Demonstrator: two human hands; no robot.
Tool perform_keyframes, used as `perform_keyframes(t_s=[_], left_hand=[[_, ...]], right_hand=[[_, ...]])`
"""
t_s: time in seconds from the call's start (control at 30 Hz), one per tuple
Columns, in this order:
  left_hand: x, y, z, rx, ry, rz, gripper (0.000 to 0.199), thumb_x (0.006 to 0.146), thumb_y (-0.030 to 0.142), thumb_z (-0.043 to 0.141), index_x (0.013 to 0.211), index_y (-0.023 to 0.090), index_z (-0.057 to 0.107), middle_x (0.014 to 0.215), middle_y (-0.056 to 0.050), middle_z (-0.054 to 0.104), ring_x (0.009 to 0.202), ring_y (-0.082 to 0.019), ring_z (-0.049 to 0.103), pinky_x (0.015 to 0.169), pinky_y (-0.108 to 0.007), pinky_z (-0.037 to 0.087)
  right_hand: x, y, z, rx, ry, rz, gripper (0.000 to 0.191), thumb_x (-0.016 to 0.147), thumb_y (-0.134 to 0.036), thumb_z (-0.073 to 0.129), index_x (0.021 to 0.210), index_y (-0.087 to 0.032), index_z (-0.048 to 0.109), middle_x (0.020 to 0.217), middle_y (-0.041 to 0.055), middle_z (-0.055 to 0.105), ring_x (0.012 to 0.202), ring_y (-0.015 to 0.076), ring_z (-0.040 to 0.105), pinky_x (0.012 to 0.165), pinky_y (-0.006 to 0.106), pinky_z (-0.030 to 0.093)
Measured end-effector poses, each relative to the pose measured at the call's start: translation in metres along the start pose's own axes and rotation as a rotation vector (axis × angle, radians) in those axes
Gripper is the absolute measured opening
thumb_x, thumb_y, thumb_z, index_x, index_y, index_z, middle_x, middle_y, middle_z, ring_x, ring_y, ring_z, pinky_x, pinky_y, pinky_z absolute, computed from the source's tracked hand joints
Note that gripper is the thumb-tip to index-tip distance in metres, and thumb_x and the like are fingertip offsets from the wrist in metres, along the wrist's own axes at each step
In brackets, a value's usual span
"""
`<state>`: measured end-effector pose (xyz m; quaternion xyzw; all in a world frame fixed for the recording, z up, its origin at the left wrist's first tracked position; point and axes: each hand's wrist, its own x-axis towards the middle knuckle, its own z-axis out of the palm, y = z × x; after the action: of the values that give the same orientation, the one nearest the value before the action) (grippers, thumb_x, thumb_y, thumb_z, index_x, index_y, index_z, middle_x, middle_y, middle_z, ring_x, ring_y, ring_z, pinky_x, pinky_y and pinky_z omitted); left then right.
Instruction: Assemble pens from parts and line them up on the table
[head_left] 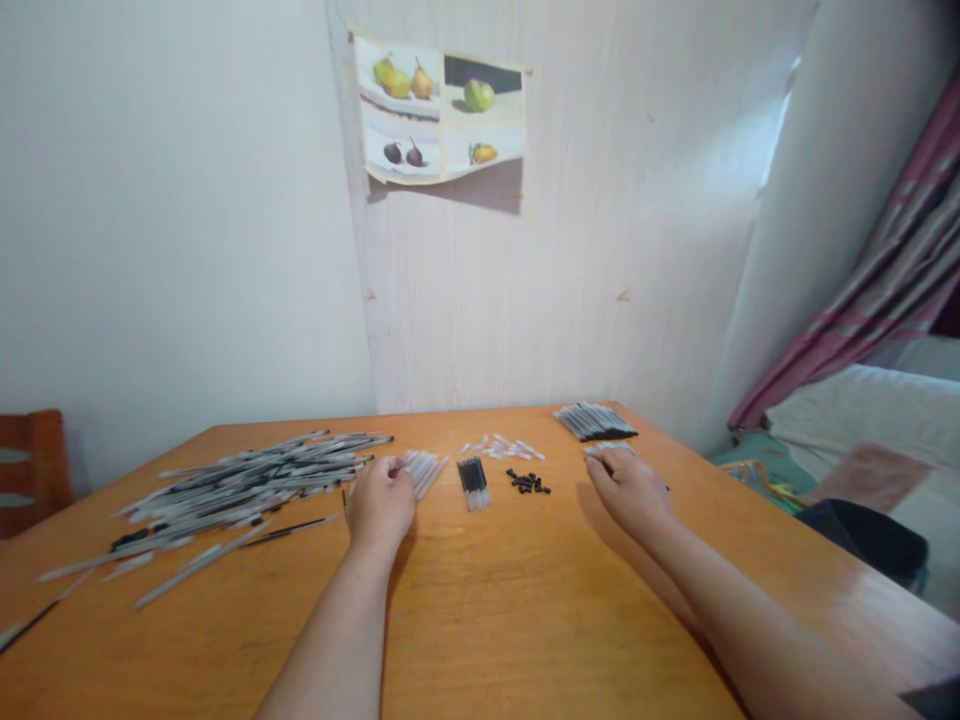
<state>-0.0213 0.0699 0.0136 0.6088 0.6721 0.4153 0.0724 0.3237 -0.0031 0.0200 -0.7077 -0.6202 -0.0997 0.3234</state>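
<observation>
My left hand (381,505) rests on the table with its fingers curled, at the left edge of a row of clear pen barrels (426,474); anything between its fingertips is hidden. Over at the right, my right hand (626,488) is closed on a clear-barrelled pen (602,450), whose far part shows past the fingers. A dark end peeks out beside the wrist. Between the hands lie a bundle of black ink refills (473,482) with pale ends, scattered small white pieces (504,447) and small black plugs (528,482).
A large loose heap of pens and refills (262,485) covers the table's left side. A neat stack of black-ended pens (595,421) lies at the back right corner. Behind the wooden table (480,610) is a wall with a fruit poster (441,110). A chair (45,460) stands at left.
</observation>
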Motion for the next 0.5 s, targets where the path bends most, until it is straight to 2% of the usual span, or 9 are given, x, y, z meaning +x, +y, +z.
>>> perform_keyframes(t_s=[0.1,0.23,0.37,0.5], left_hand=[[-0.005,0.004,-0.001,0.141,-0.051,-0.011,0.025,0.082,0.033,0.054,0.097,0.024,0.071,0.101,-0.009,0.072,0.096,-0.027,0.063,0.081,-0.037,0.045],[-0.016,0.012,0.001,0.333,-0.107,0.044,0.025,0.08,0.031,0.052,0.095,0.03,0.072,0.105,-0.008,0.07,0.102,-0.033,0.06,0.079,-0.041,0.044],[-0.022,0.014,0.005,0.442,-0.115,0.098,0.027,0.081,0.032,0.05,0.094,0.03,0.073,0.105,-0.009,0.069,0.103,-0.034,0.057,0.078,-0.043,0.043],[-0.025,0.015,0.006,0.497,-0.12,0.097,0.026,0.081,0.033,0.049,0.092,0.028,0.073,0.105,-0.01,0.068,0.103,-0.034,0.057,0.079,-0.043,0.043]], right_hand=[[-0.001,-0.018,0.0,0.04,-0.031,-0.082,0.034,0.094,-0.037,0.04,0.079,-0.02,0.065,0.084,0.0037,0.068,0.082,0.0182,0.06,0.069,0.027,0.035],[-0.001,-0.041,0.002,0.078,-0.103,-0.137,0.031,0.093,-0.035,0.04,0.083,-0.021,0.067,0.085,0.0042,0.069,0.083,0.018,0.061,0.069,0.027,0.035],[-0.001,-0.06,0.005,0.09,-0.148,-0.188,0.029,0.093,-0.031,0.041,0.081,-0.02,0.065,0.083,0.004,0.068,0.08,0.017,0.06,0.067,0.026,0.034],[-0.001,-0.075,0.012,0.08,-0.172,-0.209,0.028,0.093,-0.031,0.043,0.076,-0.02,0.062,0.081,0.0039,0.067,0.077,0.0158,0.059,0.065,0.026,0.032]])
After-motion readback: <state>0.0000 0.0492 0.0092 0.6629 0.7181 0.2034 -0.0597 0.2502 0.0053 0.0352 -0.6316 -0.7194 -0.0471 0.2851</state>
